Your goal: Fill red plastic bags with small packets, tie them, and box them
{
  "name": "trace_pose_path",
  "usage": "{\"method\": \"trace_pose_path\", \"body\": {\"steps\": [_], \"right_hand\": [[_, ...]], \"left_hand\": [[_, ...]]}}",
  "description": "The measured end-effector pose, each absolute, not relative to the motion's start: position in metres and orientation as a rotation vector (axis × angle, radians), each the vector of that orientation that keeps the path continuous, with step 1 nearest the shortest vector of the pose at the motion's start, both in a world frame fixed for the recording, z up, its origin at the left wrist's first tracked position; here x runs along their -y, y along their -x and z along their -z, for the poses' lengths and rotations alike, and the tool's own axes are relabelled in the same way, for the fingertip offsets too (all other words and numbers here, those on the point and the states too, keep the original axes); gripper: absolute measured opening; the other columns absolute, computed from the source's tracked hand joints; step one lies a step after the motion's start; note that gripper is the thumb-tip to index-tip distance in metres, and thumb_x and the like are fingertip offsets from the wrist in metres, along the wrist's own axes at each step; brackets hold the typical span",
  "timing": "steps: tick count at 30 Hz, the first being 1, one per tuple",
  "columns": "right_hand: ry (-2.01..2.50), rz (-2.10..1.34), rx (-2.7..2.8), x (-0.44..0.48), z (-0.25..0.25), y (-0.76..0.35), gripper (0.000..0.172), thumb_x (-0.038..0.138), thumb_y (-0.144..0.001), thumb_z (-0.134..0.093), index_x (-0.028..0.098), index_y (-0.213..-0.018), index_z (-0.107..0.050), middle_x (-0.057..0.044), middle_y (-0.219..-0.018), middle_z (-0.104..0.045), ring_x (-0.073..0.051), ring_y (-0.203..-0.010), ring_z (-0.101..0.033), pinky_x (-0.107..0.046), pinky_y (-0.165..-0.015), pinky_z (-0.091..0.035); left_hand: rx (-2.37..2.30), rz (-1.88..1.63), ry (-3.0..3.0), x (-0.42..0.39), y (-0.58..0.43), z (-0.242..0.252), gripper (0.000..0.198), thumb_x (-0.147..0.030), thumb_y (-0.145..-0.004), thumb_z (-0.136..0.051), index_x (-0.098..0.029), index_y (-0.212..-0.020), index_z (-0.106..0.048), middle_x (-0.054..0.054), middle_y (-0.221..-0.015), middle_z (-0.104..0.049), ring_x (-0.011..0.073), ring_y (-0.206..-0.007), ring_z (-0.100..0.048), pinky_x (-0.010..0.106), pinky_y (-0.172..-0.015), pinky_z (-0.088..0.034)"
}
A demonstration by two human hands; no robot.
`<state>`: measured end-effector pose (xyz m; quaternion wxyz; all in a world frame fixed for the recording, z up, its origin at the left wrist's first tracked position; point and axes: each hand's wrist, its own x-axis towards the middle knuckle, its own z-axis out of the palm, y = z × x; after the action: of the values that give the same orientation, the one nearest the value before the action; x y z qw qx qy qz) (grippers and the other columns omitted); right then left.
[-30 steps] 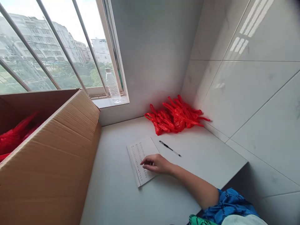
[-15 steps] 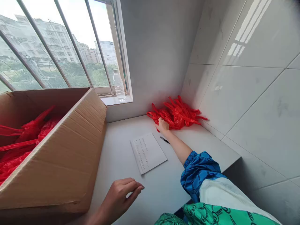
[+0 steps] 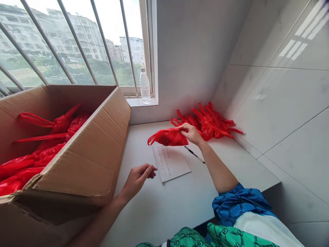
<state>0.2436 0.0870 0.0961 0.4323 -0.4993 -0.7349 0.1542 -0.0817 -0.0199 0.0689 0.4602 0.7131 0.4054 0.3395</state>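
My right hand (image 3: 191,133) is closed on a red plastic bag (image 3: 168,137) and holds it in the air above the written sheet of paper (image 3: 171,163). The bag comes from a heap of red bags (image 3: 210,121) in the far corner of the white counter (image 3: 159,209). My left hand (image 3: 138,178) hovers over the counter just left of the paper, fingers loosely curled with the tips drawn together, holding nothing. A black pen (image 3: 194,154) lies right of the paper, under my right wrist.
A large open cardboard box (image 3: 84,161) with red bags (image 3: 38,151) inside fills the left side. A clear water bottle (image 3: 145,86) stands on the window sill by the barred window (image 3: 77,41). Tiled wall (image 3: 282,85) closes the right side; the counter ends at lower right.
My right hand went from the paper to the red heap, took one bag and drew it back over the paper. My left hand came into view beside the paper.
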Motion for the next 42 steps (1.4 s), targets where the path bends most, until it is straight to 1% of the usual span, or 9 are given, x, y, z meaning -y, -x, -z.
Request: {"method": "trace_pose_path", "body": {"steps": [7,10,13,16,24,27,30,34,42], "right_hand": [[1.265,-0.592,2.017,-0.031,-0.061,-0.229,0.047,0.009,-0.079,-0.056,0.028,-0.121,-0.065,-0.005,-0.125,-0.062,-0.017,-0.096,-0.066,-0.031,-0.079,-0.053],[1.329,-0.466,1.957,-0.02,-0.06,-0.227,0.033,0.013,-0.084,-0.056,0.025,-0.113,-0.064,-0.006,-0.12,-0.062,-0.019,-0.095,-0.065,-0.028,-0.068,-0.051],[1.38,-0.391,1.957,-0.013,-0.058,-0.225,0.011,0.027,-0.089,-0.062,0.024,-0.099,-0.062,-0.004,-0.103,-0.064,-0.019,-0.086,-0.064,-0.029,-0.065,-0.048],[1.346,-0.357,2.075,-0.012,-0.05,-0.222,0.02,0.039,-0.085,-0.072,0.023,-0.088,-0.06,-0.002,-0.091,-0.065,-0.02,-0.084,-0.062,-0.033,-0.077,-0.047],[1.347,-0.241,2.137,-0.013,-0.041,-0.211,0.012,0.017,-0.086,-0.069,0.022,-0.084,-0.059,-0.001,-0.088,-0.07,-0.02,-0.087,-0.063,-0.036,-0.085,-0.039],[1.29,-0.243,2.084,-0.009,-0.046,-0.206,0.01,0.025,-0.088,-0.07,0.023,-0.092,-0.061,-0.002,-0.093,-0.072,-0.021,-0.09,-0.064,-0.038,-0.09,-0.038],[1.259,-0.243,2.08,-0.006,-0.048,-0.203,0.023,0.039,-0.086,-0.074,0.024,-0.098,-0.062,-0.004,-0.098,-0.073,-0.024,-0.093,-0.064,-0.04,-0.094,-0.038],[1.259,-0.227,2.165,-0.009,-0.046,-0.206,0.009,0.031,-0.092,-0.067,0.025,-0.086,-0.063,-0.002,-0.088,-0.074,-0.022,-0.086,-0.063,-0.043,-0.096,-0.037],[1.25,-0.313,2.152,-0.01,-0.046,-0.217,0.013,0.026,-0.092,-0.066,0.025,-0.079,-0.063,0.0,-0.083,-0.072,-0.02,-0.081,-0.06,-0.041,-0.095,-0.038]], "left_hand": [[-1.222,-1.262,-2.005,-0.009,0.054,-0.078,0.024,-0.038,-0.098,-0.053,-0.024,-0.11,-0.068,0.005,-0.112,-0.067,0.0199,-0.106,-0.062,0.033,-0.087,-0.053],[-1.217,-1.081,-2.243,-0.017,0.042,-0.064,0.024,-0.036,-0.098,-0.052,-0.025,-0.114,-0.067,0.006,-0.121,-0.064,0.0226,-0.114,-0.058,0.038,-0.093,-0.051],[-1.19,-0.825,-2.431,-0.022,0.035,-0.044,0.021,-0.035,-0.097,-0.054,-0.025,-0.109,-0.069,0.005,-0.116,-0.067,0.0245,-0.11,-0.058,0.042,-0.092,-0.05],[-1.204,-0.76,-2.455,-0.026,0.035,-0.029,0.016,-0.031,-0.096,-0.055,-0.025,-0.102,-0.069,0.004,-0.108,-0.069,0.0239,-0.106,-0.058,0.038,-0.086,-0.051],[-1.277,-0.934,-2.309,-0.024,0.027,-0.047,0.014,-0.031,-0.098,-0.053,-0.023,-0.1,-0.063,0.003,-0.102,-0.068,0.0202,-0.097,-0.061,0.035,-0.085,-0.047],[-1.251,-0.886,-2.385,-0.023,0.018,-0.052,0.016,-0.037,-0.095,-0.058,-0.024,-0.103,-0.063,0.001,-0.101,-0.07,0.0197,-0.093,-0.063,0.036,-0.087,-0.045],[-1.212,-0.812,-2.43,-0.023,0.013,-0.051,0.012,-0.034,-0.096,-0.058,-0.025,-0.098,-0.065,-0.001,-0.094,-0.072,0.0168,-0.082,-0.065,0.034,-0.085,-0.044],[-1.2,-0.838,-2.403,-0.023,0.017,-0.048,0.015,-0.034,-0.098,-0.053,-0.026,-0.099,-0.065,-0.001,-0.091,-0.072,0.0162,-0.077,-0.065,0.032,-0.082,-0.045],[-1.223,-0.848,-2.339,-0.023,0.026,-0.047,0.02,-0.036,-0.098,-0.049,-0.025,-0.101,-0.065,0.0,-0.086,-0.07,0.0171,-0.075,-0.063,0.032,-0.078,-0.049]]}}
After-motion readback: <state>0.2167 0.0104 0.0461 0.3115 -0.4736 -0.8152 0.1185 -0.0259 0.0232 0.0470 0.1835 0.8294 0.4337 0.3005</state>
